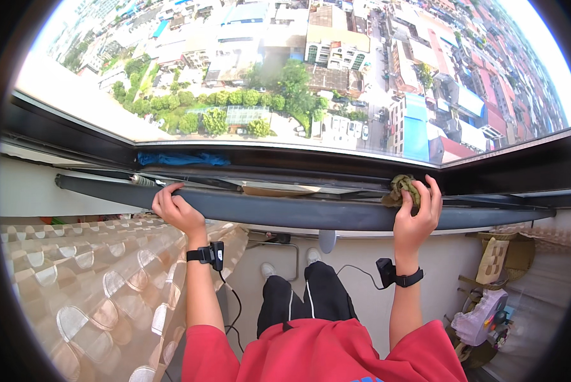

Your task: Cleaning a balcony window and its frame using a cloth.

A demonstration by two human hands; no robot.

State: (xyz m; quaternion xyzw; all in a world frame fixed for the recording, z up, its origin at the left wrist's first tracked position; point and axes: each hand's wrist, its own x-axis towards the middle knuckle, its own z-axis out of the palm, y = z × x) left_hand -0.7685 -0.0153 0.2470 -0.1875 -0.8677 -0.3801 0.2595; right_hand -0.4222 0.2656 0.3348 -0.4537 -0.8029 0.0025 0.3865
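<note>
My right hand (415,215) pinches a crumpled olive-green cloth (404,187) between thumb and fingers. The cloth presses against the dark window frame (323,168), just above a long grey metal rail (290,210) with a rounded front. Further left, my left hand (178,205) is curled over the top edge of the same rail. Some of its fingers are hidden. Close to that hand, in the gap behind the rail, lies a small whitish ribbed cylinder (142,180).
Crumpled blue plastic (183,158) sits on the frame's ledge. Patterned sheer curtain (109,291) hangs at left. Cables run from the black wrist devices (217,256). A stool-like metal frame (292,261) stands by my feet; several woven items (493,260) are at right. Beyond the window, buildings lie far below.
</note>
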